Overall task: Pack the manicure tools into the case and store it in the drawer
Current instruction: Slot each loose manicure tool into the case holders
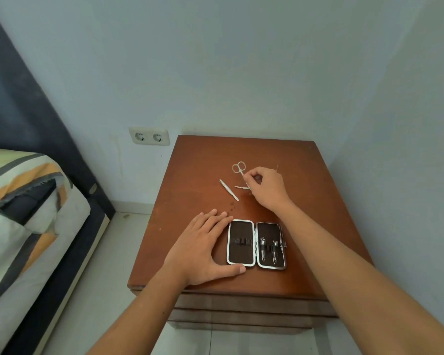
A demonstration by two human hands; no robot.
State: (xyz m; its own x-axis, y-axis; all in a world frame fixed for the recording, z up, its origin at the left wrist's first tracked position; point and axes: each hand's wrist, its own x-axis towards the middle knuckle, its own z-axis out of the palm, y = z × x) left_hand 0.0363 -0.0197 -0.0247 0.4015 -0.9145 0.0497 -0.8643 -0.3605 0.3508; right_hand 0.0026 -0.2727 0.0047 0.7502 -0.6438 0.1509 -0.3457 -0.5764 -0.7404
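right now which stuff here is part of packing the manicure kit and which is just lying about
Part of the job:
- open case, two clippers already strapped in
- scissors
- tweezers
- small tool under the right hand
- left hand steadying the case
- wooden nightstand

Just lying about:
- bed
- wall socket

Reddish-brown nightstand [203, 175], silver-rimmed black case [256, 244]

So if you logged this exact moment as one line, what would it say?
stage: packing | case: open, two clippers in | left hand: steadying case | right hand: pinching small tool | scissors, tweezers: loose on nightstand
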